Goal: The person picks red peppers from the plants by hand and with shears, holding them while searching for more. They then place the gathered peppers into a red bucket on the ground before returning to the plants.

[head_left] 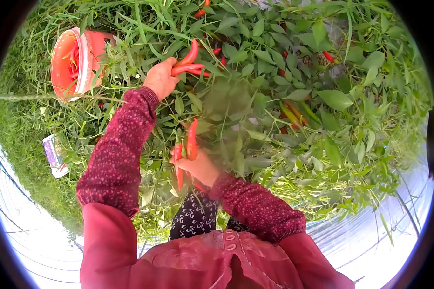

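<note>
Several long red chili peppers (pixel 187 69) stick out from my left hand (pixel 162 79), whose fingers are closed round their stem ends. That hand is at the upper left edge of a leafy pepper plant. Nearer my body, my right hand (pixel 201 168) grips more red chili peppers (pixel 192 139), some pointing up and some hanging down past the fingers. Part of that bunch is hidden behind the hand. Other red chili peppers (pixel 328 57) show among the leaves, along with a yellow-green pepper (pixel 289 114) on the right side of the plant.
A red bucket (pixel 84 62) lies tilted in the grass at the upper left, with red peppers inside. Below it sits a white and purple packet (pixel 55 155). Dense pepper foliage (pixel 335 98) fills the right, and pale plastic sheeting (pixel 33 226) borders the plants.
</note>
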Demonstrator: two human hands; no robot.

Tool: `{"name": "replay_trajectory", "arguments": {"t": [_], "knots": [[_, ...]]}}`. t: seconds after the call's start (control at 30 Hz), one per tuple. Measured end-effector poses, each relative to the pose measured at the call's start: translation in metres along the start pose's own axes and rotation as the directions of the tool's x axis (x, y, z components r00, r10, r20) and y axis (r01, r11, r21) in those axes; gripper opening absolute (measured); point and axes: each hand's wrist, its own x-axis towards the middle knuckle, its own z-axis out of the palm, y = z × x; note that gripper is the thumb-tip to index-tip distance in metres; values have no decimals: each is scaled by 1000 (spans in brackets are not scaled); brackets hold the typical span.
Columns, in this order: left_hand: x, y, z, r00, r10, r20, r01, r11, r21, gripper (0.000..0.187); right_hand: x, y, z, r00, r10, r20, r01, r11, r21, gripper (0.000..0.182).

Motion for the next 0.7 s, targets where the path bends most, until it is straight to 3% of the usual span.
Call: {"name": "replay_trajectory", "arguments": {"t": [0.03, 0.17, 0.23, 0.27, 0.33, 0.4, 0.47, 0.5, 0.53, 0.6, 0.63, 0.67, 0.7], "knots": [[18, 1, 12, 997, 47, 58, -56, 984, 167, 30, -7, -4, -3, 1000, -14, -15, 15, 1000, 11, 19], [67, -12, 49, 973, 71, 218, -120, 968, 222, 27, -21, -3, -16, 1000, -1, 2, 0, 999, 40, 24], [75, -18, 58, 902, 110, 418, -326, 808, 490, 27, -23, -4, -24, 1000, 1, 21, -2, 1000, 17, 24], [74, -18, 63, 898, 109, 427, -329, 809, 486, 27, -23, -6, -27, 1000, 2, 27, -3, 999, 34, 23], [75, -17, 66, 896, -35, 442, -304, 677, 670, 27, -21, -10, -34, 1000, -5, 30, 3, 998, 55, 23], [65, -30, 62, 927, 27, 374, -271, 737, 619, 23, -16, -10, -41, 991, -133, 0, 133, 990, 39, 22], [53, -42, 50, 929, 306, 209, -358, 885, 298, 22, -14, -21, -46, 988, -151, -5, 151, 986, 69, 22], [48, -46, 44, 933, 288, 217, -338, 908, 248, 34, -15, -32, -46, 992, -113, -56, 117, 991, 71, 23], [46, -54, 40, 932, 290, 218, -340, 906, 251, 34, -16, -40, -47, 992, -73, -107, 81, 994, 75, 24], [42, -82, 40, 974, 137, 180, -119, 987, -106, 36, -14, -47, -55, 988, -118, -97, 124, 990, 61, 25], [41, -99, 43, 982, 55, 183, 0, 959, -285, 37, -15, -57, -55, 990, -68, -127, 76, 995, 59, 27], [41, -101, 40, 990, 24, 138, 70, 768, -636, 37, -17, -67, -53, 987, -18, -157, 28, 998, 58, 28], [39, -106, 34, 984, -102, 147, 175, 730, -660, 36, -16, -69, -57, 987, -20, -159, 29, 998, 56, 28]]}}
